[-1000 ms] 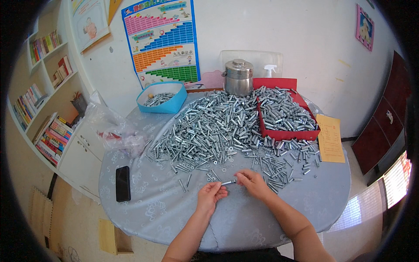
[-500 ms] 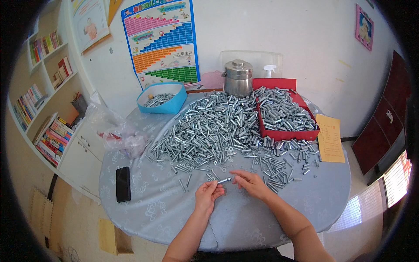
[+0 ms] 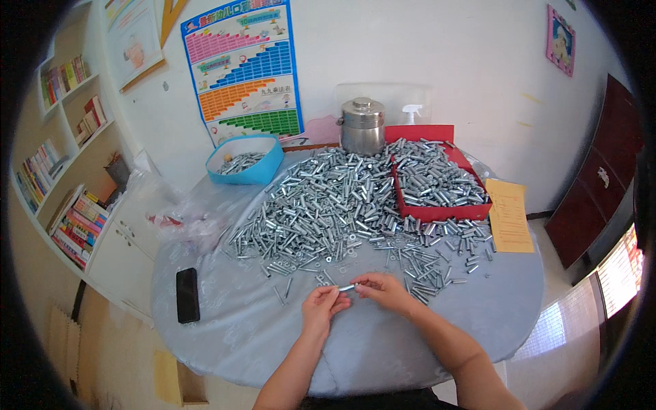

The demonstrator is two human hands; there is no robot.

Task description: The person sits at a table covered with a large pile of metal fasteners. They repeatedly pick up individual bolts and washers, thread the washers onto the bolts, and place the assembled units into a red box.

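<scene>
Grey-clothed bench [image 3: 239, 348], metal heap [image 3: 307, 212] behind; left hand [image 3: 319, 311] and right hand [image 3: 388, 294], each grip pinched on one end of a bolt-like fastener [image 3: 348, 288] between them; step: probably end-fitting; next likely needs steady left, fine right twist

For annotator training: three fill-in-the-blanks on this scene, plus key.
1. From the left hand, a slim silver metal fastener reaches the ____ hand's fingers.
2. The black rectangular phone lies to the left hand's ____.
3. The silver metal canister stands between the light-blue bin and an open box coloured ____.

Missing: right; left; red.
</scene>
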